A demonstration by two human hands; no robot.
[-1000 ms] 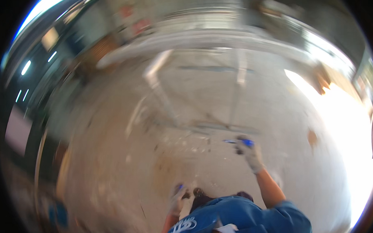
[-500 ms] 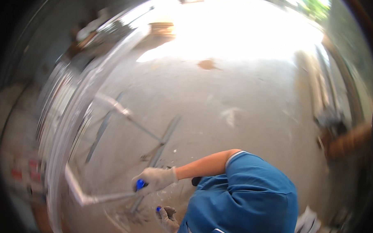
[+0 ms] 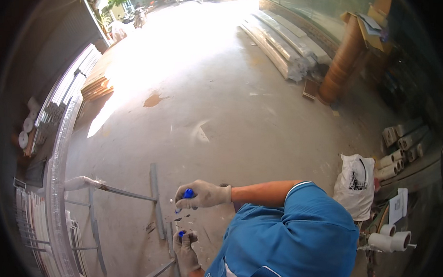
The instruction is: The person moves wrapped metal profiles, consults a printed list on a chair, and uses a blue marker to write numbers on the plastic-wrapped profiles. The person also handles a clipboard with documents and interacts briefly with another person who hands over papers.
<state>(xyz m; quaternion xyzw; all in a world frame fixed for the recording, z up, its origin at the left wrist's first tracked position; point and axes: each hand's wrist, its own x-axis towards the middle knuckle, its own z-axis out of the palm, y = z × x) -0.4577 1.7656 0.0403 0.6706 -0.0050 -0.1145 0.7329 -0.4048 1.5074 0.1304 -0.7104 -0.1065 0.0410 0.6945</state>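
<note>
My right hand, in a pale work glove, is closed around a small blue object whose rounded end sticks out at the knuckles. A second bit of blue shows below its fingers. My left hand, also gloved, is nearer the lower edge, its fingers curled on another small blue piece. Too little shows to tell what either is, or whether they are joined. Left of both hands stands a grey metal rack with bars; a long plastic-wrapped length runs along it.
Several pale strips stand at the left. Wrapped long packs lie by the right wall, near a brown roll. A white sack and white tubes are at right. Stacked brown boards lie far left.
My view has swung leftward and steadied. My right hand has come off the wrapped rack bar and now hovers just above my left hand, both still gripping blue pieces.
</note>
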